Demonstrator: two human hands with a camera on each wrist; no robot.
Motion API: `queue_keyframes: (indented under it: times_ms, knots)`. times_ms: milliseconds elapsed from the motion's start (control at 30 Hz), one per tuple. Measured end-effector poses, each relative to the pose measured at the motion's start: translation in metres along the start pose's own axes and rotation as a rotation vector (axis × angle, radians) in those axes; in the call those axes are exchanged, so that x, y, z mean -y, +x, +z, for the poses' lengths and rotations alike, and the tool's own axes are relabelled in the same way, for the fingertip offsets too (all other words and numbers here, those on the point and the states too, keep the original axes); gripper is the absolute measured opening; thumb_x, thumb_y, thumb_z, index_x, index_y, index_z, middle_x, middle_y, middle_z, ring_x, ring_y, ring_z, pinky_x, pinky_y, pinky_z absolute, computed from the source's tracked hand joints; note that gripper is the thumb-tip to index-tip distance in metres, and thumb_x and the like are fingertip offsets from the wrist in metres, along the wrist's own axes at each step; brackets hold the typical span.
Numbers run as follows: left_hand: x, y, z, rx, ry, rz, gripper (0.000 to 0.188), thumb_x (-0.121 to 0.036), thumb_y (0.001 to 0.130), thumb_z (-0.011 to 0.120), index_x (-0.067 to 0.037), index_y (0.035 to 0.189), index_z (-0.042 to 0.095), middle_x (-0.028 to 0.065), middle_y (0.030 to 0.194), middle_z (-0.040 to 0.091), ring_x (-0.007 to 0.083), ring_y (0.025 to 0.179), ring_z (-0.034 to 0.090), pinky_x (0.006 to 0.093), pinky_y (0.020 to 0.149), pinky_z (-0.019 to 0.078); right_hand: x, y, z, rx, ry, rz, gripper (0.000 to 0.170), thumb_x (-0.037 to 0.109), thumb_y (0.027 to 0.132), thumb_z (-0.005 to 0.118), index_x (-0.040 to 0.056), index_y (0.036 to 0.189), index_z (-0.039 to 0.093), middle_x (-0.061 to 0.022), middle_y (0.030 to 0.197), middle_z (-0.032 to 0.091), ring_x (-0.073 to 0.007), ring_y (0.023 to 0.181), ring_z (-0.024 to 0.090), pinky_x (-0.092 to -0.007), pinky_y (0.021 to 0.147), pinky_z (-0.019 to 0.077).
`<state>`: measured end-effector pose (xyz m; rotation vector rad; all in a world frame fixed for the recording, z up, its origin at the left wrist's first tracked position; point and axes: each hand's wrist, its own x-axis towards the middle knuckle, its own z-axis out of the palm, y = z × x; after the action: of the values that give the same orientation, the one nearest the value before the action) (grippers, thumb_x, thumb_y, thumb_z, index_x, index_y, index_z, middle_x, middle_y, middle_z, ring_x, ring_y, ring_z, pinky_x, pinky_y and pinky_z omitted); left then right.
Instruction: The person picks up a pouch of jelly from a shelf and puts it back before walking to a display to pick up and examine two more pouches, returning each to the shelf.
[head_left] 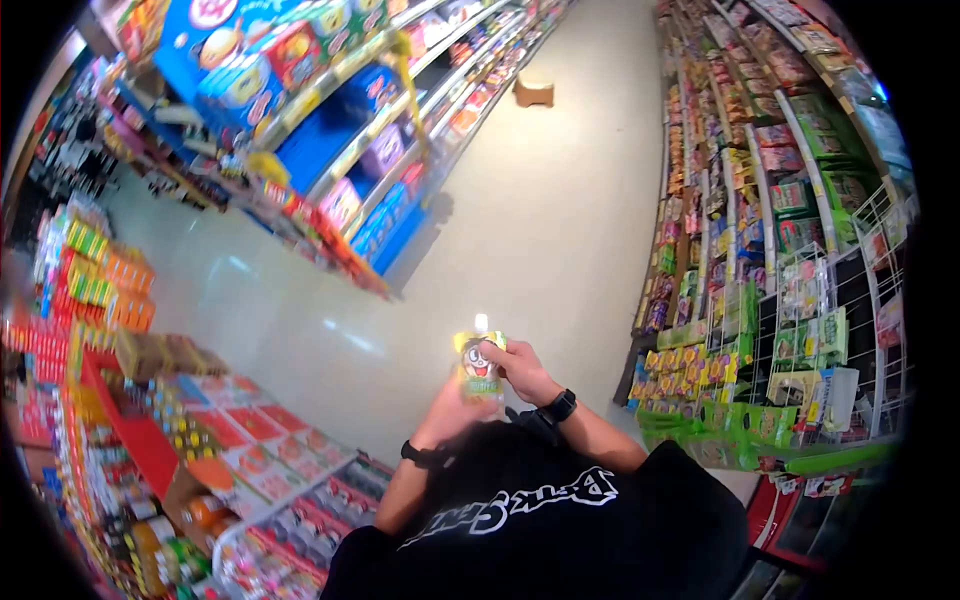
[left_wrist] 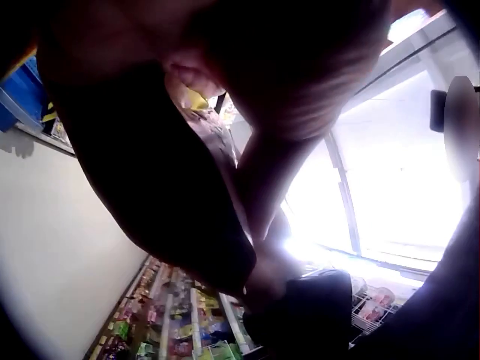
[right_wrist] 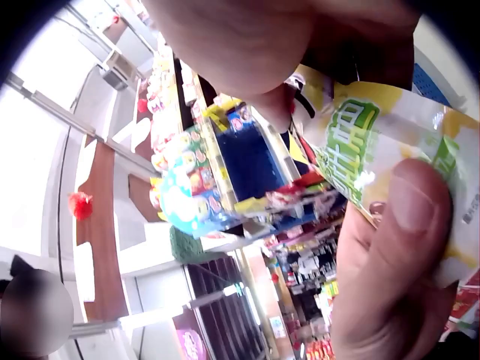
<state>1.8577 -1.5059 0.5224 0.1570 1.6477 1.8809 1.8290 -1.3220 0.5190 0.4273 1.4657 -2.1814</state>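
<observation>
Pouch [head_left: 477, 369] held before me

My left fingers [head_left: 463, 406] grip its lower end, my right fingers [head_left: 520, 366] its upper part. A brown object [head_left: 534, 95] lies in the aisle [head_left: 570, 210] between snack shelves [head_left: 803, 145] and a blue display [head_left: 303, 158].

"What's that on the pale floor [head_left: 590, 220]?"
"A small brown object [head_left: 534, 94], near the foot of the shelf unit with blue panels [head_left: 310, 152]."
"And across the aisle?"
"Long shelves [head_left: 808, 165] packed with bagged goods in many colours, with a white wire rack [head_left: 872, 215] at the near end."
"Far left of the head view?"
"Stacked orange boxes [head_left: 128, 287]. The right wrist view adds a red ornament [right_wrist: 80, 205] against a brown beam [right_wrist: 112, 244]."
</observation>
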Motion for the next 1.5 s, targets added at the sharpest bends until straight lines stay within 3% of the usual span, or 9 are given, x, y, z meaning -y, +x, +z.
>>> queue_keyframes:
  times_ms: [200, 367, 467, 700, 800, 933, 1133, 1233, 1500]
  knots:
    - [-0.071, 0.142, -0.034, 0.270, 0.036, -0.034, 0.057, -0.010, 0.081, 0.081, -0.001, 0.130, 0.052, 0.0064, 0.113, 0.065, 0.0160, 0.100, 0.064, 0.0321, 0.087, 0.0536, 0.086, 0.072, -0.041, -0.244, 0.072, -0.171, 0.034, 0.028, 0.101, 0.063, -0.0021, 0.113, 0.070, -0.0063, 0.102, 0.072, -0.0131, 0.089, 0.065, -0.0293, 0.080, 0.0520]
    - [-0.100, 0.250, -0.029, 0.474, 0.173, -0.093, 0.063, -0.011, 0.081, 0.081, -0.002, 0.134, 0.049, 0.0053, 0.116, 0.062, 0.0140, 0.100, 0.062, 0.0303, 0.086, 0.0539, 0.096, 0.124, -0.104, -0.429, 0.161, -0.319, 0.032, 0.028, 0.102, 0.061, -0.0021, 0.105, 0.072, -0.0017, 0.091, 0.071, -0.0078, 0.080, 0.062, -0.0252, 0.070, 0.0502]
    - [-0.095, 0.315, -0.019, 0.550, 0.174, -0.160, 0.071, -0.013, 0.080, 0.082, -0.002, 0.139, 0.045, 0.0063, 0.118, 0.060, 0.0158, 0.106, 0.061, 0.0323, 0.092, 0.0519, 0.116, 0.149, -0.144, -0.527, -0.086, -0.333, 0.032, 0.027, 0.103, 0.059, -0.0024, 0.106, 0.071, -0.0006, 0.092, 0.071, -0.0061, 0.081, 0.061, -0.0252, 0.071, 0.0499]
    - [-0.171, 0.468, 0.020, 0.578, 0.174, -0.125, 0.074, -0.015, 0.080, 0.077, -0.003, 0.143, 0.041, 0.0081, 0.130, 0.055, 0.0177, 0.117, 0.054, 0.0348, 0.102, 0.0450, 0.225, 0.236, -0.246, -0.429, -0.161, -0.330, 0.040, 0.035, 0.107, 0.049, -0.0001, 0.111, 0.068, -0.0007, 0.091, 0.070, -0.0080, 0.080, 0.061, -0.0277, 0.072, 0.0514]
    - [-0.185, 0.547, 0.019, 0.555, 0.228, 0.056, 0.059, -0.012, 0.081, 0.080, -0.001, 0.131, 0.050, 0.0069, 0.117, 0.062, 0.0152, 0.105, 0.060, 0.0326, 0.092, 0.0507, 0.265, 0.291, -0.289, -0.428, -0.146, -0.411, 0.042, 0.037, 0.108, 0.047, 0.0012, 0.112, 0.068, 0.0003, 0.091, 0.069, -0.0079, 0.081, 0.062, -0.0276, 0.073, 0.0521]
    - [-0.213, 0.638, 0.010, 0.466, 0.386, 0.012, 0.054, -0.016, 0.079, 0.081, 0.000, 0.124, 0.054, 0.0081, 0.105, 0.066, 0.0168, 0.097, 0.063, 0.0330, 0.087, 0.0516, 0.330, 0.351, -0.334, -0.398, -0.172, -0.378, 0.044, 0.038, 0.108, 0.046, 0.0012, 0.112, 0.068, -0.0007, 0.091, 0.070, -0.0088, 0.077, 0.063, -0.0279, 0.068, 0.0530]
    - [-0.272, 0.743, 0.010, 0.461, 0.274, -0.069, 0.060, -0.010, 0.082, 0.077, -0.001, 0.134, 0.049, 0.0079, 0.118, 0.063, 0.0172, 0.107, 0.061, 0.0336, 0.093, 0.0508, 0.396, 0.439, -0.390, -0.361, -0.111, -0.304, 0.049, 0.043, 0.105, 0.049, -0.0009, 0.109, 0.071, -0.0014, 0.090, 0.070, -0.0096, 0.081, 0.058, -0.0306, 0.072, 0.0503]
    - [-0.264, 0.821, -0.004, 0.511, 0.125, -0.073, 0.064, -0.007, 0.083, 0.075, -0.001, 0.139, 0.045, 0.0078, 0.125, 0.059, 0.0178, 0.114, 0.058, 0.0350, 0.098, 0.0486, 0.428, 0.492, -0.428, -0.348, -0.245, -0.205, 0.050, 0.045, 0.107, 0.047, 0.0004, 0.104, 0.069, -0.0036, 0.084, 0.069, -0.0116, 0.070, 0.063, -0.0294, 0.065, 0.0542]
    - [-0.363, 1.035, 0.004, 0.737, 0.162, -0.111, 0.063, -0.010, 0.084, 0.074, -0.003, 0.140, 0.045, 0.0093, 0.126, 0.061, 0.0192, 0.116, 0.059, 0.0356, 0.100, 0.0479, 0.571, 0.592, -0.510, -0.584, -0.208, -0.192, 0.049, 0.043, 0.107, 0.047, 0.0003, 0.090, 0.066, -0.0018, 0.070, 0.061, -0.0099, 0.060, 0.057, -0.0277, 0.058, 0.0490]
